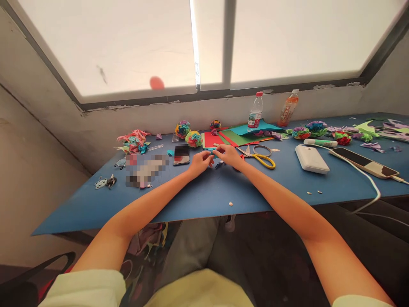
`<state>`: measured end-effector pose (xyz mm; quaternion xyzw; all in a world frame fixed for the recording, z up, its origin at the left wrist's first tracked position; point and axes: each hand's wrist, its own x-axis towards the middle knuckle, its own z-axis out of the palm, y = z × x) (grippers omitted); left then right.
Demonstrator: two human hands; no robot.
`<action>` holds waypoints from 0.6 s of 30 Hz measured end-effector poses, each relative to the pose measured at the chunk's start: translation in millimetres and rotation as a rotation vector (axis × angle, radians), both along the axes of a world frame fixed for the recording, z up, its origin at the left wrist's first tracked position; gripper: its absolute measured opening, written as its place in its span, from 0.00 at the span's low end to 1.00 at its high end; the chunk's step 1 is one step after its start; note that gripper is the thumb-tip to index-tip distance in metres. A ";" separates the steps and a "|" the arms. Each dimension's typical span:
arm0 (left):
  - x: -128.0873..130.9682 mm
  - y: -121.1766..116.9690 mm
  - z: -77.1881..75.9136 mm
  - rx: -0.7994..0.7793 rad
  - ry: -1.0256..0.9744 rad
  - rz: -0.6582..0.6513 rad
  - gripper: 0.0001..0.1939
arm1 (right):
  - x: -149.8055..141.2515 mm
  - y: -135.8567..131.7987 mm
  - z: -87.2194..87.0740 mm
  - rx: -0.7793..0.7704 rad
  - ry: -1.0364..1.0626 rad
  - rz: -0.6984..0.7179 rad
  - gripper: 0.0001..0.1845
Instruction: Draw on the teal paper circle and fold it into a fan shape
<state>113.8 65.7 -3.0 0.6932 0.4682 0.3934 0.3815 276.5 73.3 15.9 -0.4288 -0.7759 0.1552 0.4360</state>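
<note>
Both arms reach out over the blue table (198, 196). My left hand (200, 162) and my right hand (229, 155) meet at the table's middle, fingers pinched together on a small teal piece of paper (213, 153) that lies on or just above the surface. Most of the paper is hidden by the fingers. Just behind the hands lie red, green and teal paper sheets (238, 135). Yellow-handled scissors (260, 156) lie right of my right hand.
A phone (181, 154) and paper flower balls (188, 133) lie behind my left hand. Two bottles (255, 111) stand by the wall. To the right are a white power bank (311, 158), a cabled phone (364, 162), a glue stick (319, 142) and more paper flowers (315, 128).
</note>
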 end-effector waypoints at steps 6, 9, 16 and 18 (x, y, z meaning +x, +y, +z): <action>-4.0 1.0 2.0 -0.028 0.004 -0.009 0.14 | 0.3 0.3 1.0 -0.037 0.056 0.053 0.12; -6.3 -0.1 4.9 -0.038 0.002 -0.024 0.14 | 1.0 2.3 0.2 -0.066 0.094 0.082 0.13; -6.4 1.3 2.9 -0.007 0.004 -0.034 0.14 | 4.5 4.9 -2.6 -0.142 0.143 0.094 0.18; -6.2 2.2 1.6 0.018 0.010 -0.028 0.14 | 3.4 4.0 -3.0 -0.148 0.135 0.103 0.18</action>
